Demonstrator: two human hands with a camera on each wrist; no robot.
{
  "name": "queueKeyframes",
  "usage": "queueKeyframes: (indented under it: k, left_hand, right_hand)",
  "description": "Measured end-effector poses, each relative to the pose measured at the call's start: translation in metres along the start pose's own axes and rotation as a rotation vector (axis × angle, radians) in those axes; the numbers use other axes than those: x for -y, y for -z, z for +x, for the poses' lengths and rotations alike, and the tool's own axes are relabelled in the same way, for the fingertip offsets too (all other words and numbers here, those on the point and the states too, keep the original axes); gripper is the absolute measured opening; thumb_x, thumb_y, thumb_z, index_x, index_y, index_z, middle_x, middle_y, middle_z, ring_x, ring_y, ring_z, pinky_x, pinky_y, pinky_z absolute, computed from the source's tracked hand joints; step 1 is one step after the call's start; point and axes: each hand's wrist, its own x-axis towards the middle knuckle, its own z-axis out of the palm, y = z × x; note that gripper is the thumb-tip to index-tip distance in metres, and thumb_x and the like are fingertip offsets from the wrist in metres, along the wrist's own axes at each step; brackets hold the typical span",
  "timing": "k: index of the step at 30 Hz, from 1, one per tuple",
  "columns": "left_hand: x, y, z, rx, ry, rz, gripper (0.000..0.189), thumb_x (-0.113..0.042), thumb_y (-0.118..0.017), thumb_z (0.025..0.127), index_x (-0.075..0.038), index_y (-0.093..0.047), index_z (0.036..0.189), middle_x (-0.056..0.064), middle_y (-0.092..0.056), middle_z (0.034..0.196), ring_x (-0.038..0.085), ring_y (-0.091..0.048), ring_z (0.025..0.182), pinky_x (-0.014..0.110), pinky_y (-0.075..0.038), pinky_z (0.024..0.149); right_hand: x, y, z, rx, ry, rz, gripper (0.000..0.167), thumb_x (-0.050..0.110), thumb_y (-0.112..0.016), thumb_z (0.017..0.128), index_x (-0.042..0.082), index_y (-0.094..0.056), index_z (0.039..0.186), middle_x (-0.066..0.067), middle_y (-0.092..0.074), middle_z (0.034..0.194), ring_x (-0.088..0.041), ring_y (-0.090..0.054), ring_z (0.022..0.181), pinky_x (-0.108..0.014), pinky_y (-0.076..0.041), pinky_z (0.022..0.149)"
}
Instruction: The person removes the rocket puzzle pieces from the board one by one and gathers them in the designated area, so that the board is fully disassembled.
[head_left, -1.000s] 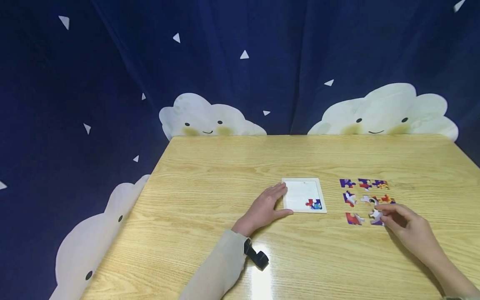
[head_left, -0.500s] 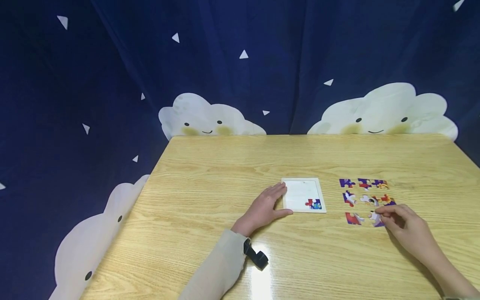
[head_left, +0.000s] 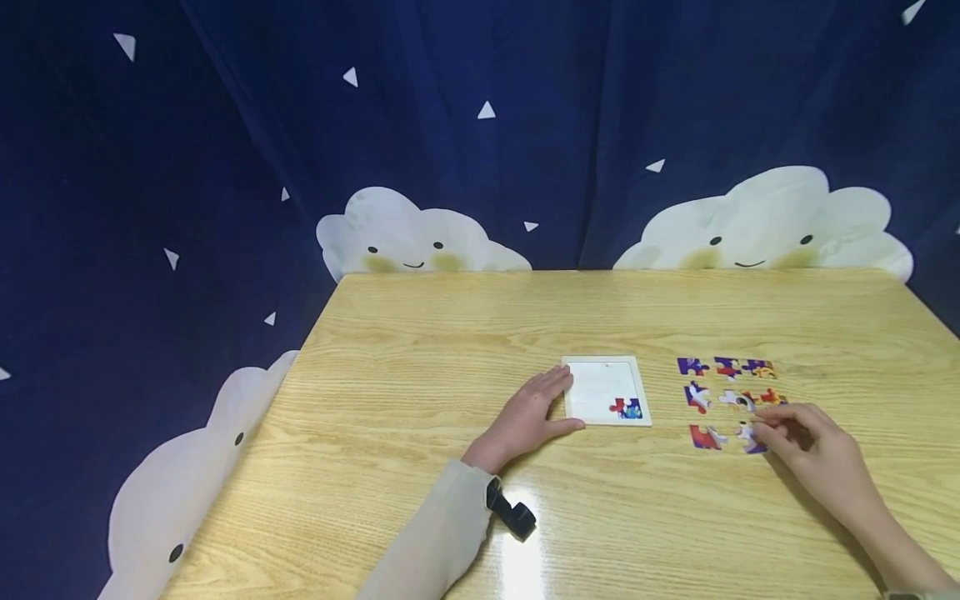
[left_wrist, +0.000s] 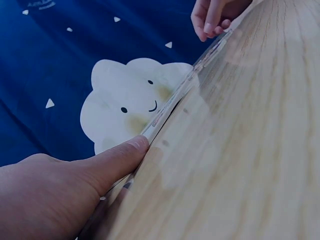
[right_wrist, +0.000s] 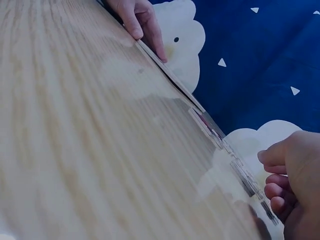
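My left hand [head_left: 525, 417] rests at the left side of a shallow white puzzle tray [head_left: 600, 383], fingers at its upper left edge and thumb by the lower left corner. Two joined jigsaw pieces, red and blue, lie in the tray's lower right corner. My right hand [head_left: 817, 450] is over the lower right of the loose pieces, its fingers loosely bent. Just beside its fingertips lies a white and purple jigsaw piece [head_left: 750, 438]. In the right wrist view the right hand [right_wrist: 295, 175] hovers over the row of pieces, and nothing shows between its fingers.
Several loose jigsaw pieces lie in rows right of the tray, among them a red one [head_left: 705, 437] and a purple one [head_left: 692, 367]. The wooden table [head_left: 420, 333] reaches back to a dark blue curtain [head_left: 450, 150] with clouds on it.
The white and purple piece has turned slightly and shifted a little under the right fingers, which have since come up off it. The left hand and tray stay in place.
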Motion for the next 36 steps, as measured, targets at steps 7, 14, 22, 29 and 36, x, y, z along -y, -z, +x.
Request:
queueKeyframes:
  k: [7, 14, 22, 29, 36]
  left_hand:
    - [0.0, 0.0, 0.0, 0.003, -0.003, -0.004, 0.075, -0.049, -0.063, 0.091, -0.009, -0.039, 0.15, 0.004, -0.031, 0.161, 0.017, -0.027, 0.151, 0.036, -0.023, 0.125]
    - [0.0, 0.0, 0.0, 0.002, -0.013, 0.002, 0.075, -0.048, -0.064, 0.091, -0.008, -0.04, 0.149, 0.005, -0.031, 0.161, 0.018, -0.027, 0.151, 0.036, -0.024, 0.125]
    - [0.001, 0.0, 0.001, -0.009, -0.028, 0.024, 0.075, -0.048, -0.064, 0.091, -0.007, -0.04, 0.149, 0.006, -0.033, 0.16, 0.018, -0.028, 0.15, 0.035, -0.023, 0.125]
    - [0.001, 0.0, 0.001, -0.012, -0.031, 0.033, 0.074, -0.048, -0.063, 0.091, -0.007, -0.041, 0.148, 0.006, -0.034, 0.159, 0.019, -0.029, 0.15, 0.035, -0.024, 0.125]
    - [0.001, 0.001, 0.002, -0.008, -0.03, 0.023, 0.074, -0.047, -0.064, 0.091, -0.007, -0.041, 0.148, 0.006, -0.033, 0.16, 0.018, -0.028, 0.15, 0.035, -0.023, 0.125]
  right_hand:
    - [0.01, -0.012, 0.006, -0.021, 0.108, 0.057, 0.021, 0.003, -0.078, 0.08, 0.005, -0.069, 0.099, 0.016, -0.052, 0.084, 0.012, -0.044, 0.07, -0.006, -0.04, 0.056]
    - [0.024, -0.029, 0.016, 0.024, 0.205, 0.122, 0.023, 0.001, -0.08, 0.076, 0.008, -0.07, 0.096, 0.009, -0.058, 0.089, 0.011, -0.047, 0.073, -0.005, -0.042, 0.059]
    - [0.04, -0.045, 0.027, 0.073, 0.282, 0.101, 0.025, 0.006, -0.083, 0.073, 0.009, -0.07, 0.095, 0.0, -0.06, 0.085, 0.005, -0.046, 0.072, -0.01, -0.038, 0.057]
    - [0.051, -0.06, 0.036, 0.102, 0.367, 0.084, 0.032, 0.009, -0.086, 0.069, 0.01, -0.07, 0.096, 0.003, -0.059, 0.084, 0.001, -0.045, 0.071, -0.011, -0.038, 0.057]
    - [0.062, -0.071, 0.042, 0.164, 0.384, 0.101, 0.03, 0.01, -0.085, 0.071, 0.011, -0.069, 0.097, 0.004, -0.055, 0.082, -0.001, -0.042, 0.068, -0.014, -0.037, 0.054]
